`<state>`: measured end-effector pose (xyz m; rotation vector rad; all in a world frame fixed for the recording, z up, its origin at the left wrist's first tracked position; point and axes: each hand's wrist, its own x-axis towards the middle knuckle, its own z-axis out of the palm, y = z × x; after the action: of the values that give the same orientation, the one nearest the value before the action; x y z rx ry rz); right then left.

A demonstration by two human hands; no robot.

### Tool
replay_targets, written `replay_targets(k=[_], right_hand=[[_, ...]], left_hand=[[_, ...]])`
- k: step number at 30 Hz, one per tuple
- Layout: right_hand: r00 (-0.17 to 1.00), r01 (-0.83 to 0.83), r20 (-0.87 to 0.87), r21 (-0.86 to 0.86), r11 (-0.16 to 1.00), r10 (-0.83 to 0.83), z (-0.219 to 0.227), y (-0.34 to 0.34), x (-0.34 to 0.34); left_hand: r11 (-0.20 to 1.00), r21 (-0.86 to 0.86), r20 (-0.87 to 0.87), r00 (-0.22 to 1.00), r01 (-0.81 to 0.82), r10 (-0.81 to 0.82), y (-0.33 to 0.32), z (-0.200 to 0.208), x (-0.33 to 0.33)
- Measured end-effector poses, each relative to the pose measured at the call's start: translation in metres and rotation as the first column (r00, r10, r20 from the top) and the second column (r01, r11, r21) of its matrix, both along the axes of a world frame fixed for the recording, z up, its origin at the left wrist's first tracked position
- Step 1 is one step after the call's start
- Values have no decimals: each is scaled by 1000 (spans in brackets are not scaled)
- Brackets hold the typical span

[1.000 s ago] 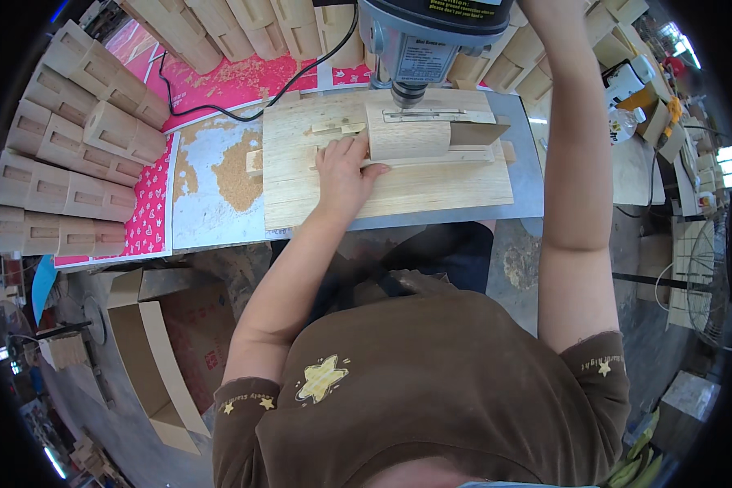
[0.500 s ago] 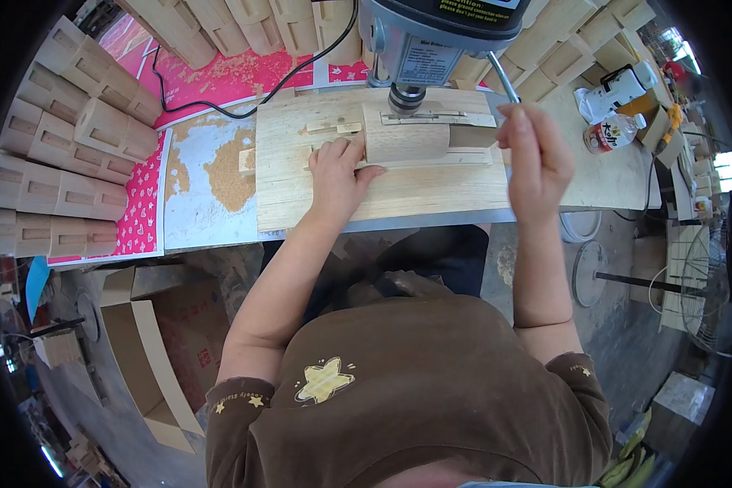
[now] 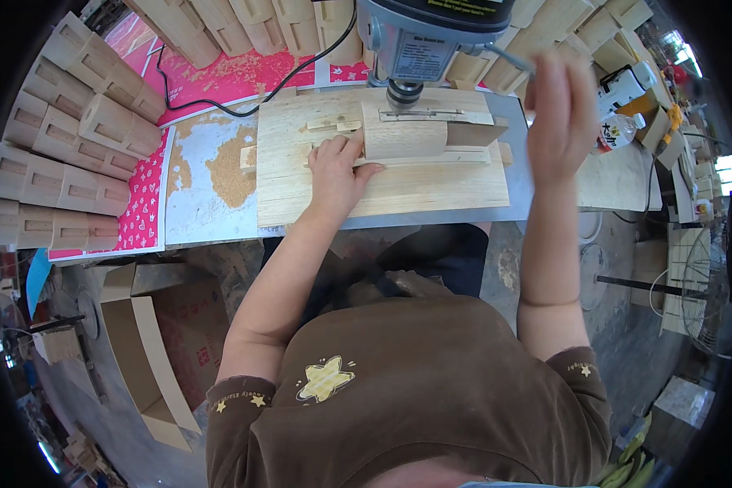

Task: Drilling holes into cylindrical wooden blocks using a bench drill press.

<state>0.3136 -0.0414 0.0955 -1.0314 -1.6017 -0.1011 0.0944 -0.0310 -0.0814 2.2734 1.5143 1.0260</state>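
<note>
A pale wooden block [image 3: 404, 141] with a rounded face and a narrow slot along its top lies on a wooden board [image 3: 301, 195], between thin wooden strips. My left hand [image 3: 336, 169] holds the block at its left end, fingers bent against it and thumb spread along the front strip. Above the block hangs the chuck [image 3: 403, 93] of a blue-grey drill press [image 3: 419, 53]; the bit is hard to make out. My right hand [image 3: 559, 122], blurred, is raised to the right of the machine, its fingers closed around the end of the drill press lever [image 3: 510, 56].
Stacks of slotted wooden blocks [image 3: 65, 179] line the left and back of the table. Sawdust [image 3: 234, 177] lies left of the board. A black cable [image 3: 301, 65] runs behind. A plastic bottle [image 3: 618, 130] stands at right. An open cardboard box [image 3: 150, 358] sits on the floor.
My right hand has moved up and to the right, and the lever has swung up with it. The chuck sits slightly higher. My left hand stays at the block.
</note>
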Motion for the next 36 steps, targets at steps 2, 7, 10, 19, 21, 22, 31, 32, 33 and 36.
replay_targets(k=[2, 7, 10, 19, 21, 22, 31, 32, 33, 36], right_hand=[[992, 31, -113, -270, 962, -64, 42, 28, -1], [999, 40, 27, -179, 983, -35, 66, 116, 18], [1000, 3, -6, -182, 983, -4, 63, 104, 14], [863, 79, 475, -461, 884, 171, -103, 22, 55], [871, 119, 470, -489, 864, 146, -99, 5, 48], [876, 160, 467, -511, 844, 117, -95, 1, 47], [876, 132, 462, -502, 855, 136, -91, -14, 39], [878, 122, 456, -507, 853, 146, -92, -16, 35], [873, 110, 463, -497, 861, 155, -94, -18, 31], [866, 83, 468, -484, 871, 177, -92, -18, 22]], left_hand=[[1000, -14, 6, 1000, -16, 16, -2, 1, -7], [1000, -2, 16, 999, 28, -28, 4, 2, 6], [999, -9, 36, 999, 34, -33, 5, 1, 3], [992, -100, 284, 958, 82, -51, 12, 8, 8], [992, -92, 314, 948, 91, -58, 11, 15, 2], [987, -64, 334, 935, 148, -118, 7, 22, -6], [868, -481, 685, 670, 122, 285, -38, 78, -108], [840, -534, 650, 680, 91, 340, -37, 82, -111], [839, -539, 645, 681, 83, 347, -38, 84, -113], [706, -686, 675, 514, 175, 529, -39, 84, -100]])
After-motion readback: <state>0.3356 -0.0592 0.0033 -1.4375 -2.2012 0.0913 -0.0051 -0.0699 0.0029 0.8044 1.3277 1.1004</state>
